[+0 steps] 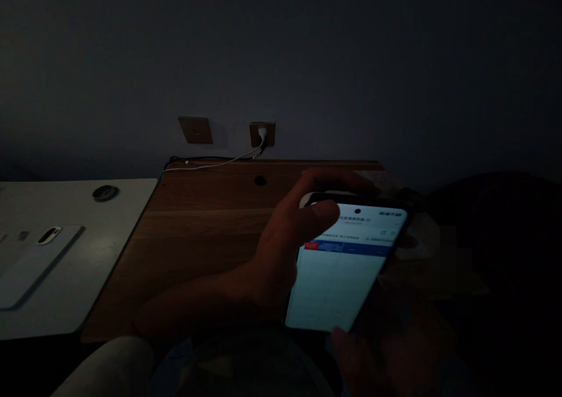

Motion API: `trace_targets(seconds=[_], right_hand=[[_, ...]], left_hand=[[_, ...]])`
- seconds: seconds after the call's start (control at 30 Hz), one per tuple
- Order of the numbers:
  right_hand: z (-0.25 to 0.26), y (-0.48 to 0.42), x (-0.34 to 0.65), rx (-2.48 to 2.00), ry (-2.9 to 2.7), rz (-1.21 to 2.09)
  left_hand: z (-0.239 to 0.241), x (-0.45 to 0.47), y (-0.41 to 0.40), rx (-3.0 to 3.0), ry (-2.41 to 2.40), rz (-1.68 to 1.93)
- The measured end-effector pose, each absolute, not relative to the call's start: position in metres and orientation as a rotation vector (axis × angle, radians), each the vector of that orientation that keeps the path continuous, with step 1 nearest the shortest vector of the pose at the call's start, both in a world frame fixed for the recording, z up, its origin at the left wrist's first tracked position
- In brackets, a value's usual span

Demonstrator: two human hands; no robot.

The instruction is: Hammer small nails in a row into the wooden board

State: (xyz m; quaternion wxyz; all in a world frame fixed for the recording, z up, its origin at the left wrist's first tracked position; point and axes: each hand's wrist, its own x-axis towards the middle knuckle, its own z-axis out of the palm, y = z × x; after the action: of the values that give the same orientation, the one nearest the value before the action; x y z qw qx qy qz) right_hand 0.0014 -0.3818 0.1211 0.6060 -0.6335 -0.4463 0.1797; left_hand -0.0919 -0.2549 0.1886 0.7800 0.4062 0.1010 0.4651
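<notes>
The room is dark. A smartphone [345, 268] with a lit white screen and a blue and red banner is held over the wooden desk [197, 233]. My left hand [290, 239] grips the phone's left edge, fingers curled over its top and the thumb resting on the upper screen. My right hand [373, 338] is dim at the phone's lower right corner, supporting it from below; its fingers are hard to make out.
A white table [88, 280] at the left carries a flat white device [30, 262] and a round dark object [105, 193]. Two wall plates sit above the desk; a white charger [262, 133] is plugged in, its cable [211, 164] trailing along the desk's back edge. A dark mass fills the right.
</notes>
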Motion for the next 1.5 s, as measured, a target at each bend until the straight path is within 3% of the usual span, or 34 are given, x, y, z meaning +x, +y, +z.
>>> trace_targets(seconds=[0.47,1.5], right_hand=[[0.133,-0.375,-0.008,-1.465,-0.754,0.556],[0.135,-0.368,-0.005,-1.466,-0.883,0.376]], left_hand=[[0.186,-0.094,-0.250,0.937,0.205,0.956],[0.186,-0.093,-0.250,0.933,0.198,0.952]])
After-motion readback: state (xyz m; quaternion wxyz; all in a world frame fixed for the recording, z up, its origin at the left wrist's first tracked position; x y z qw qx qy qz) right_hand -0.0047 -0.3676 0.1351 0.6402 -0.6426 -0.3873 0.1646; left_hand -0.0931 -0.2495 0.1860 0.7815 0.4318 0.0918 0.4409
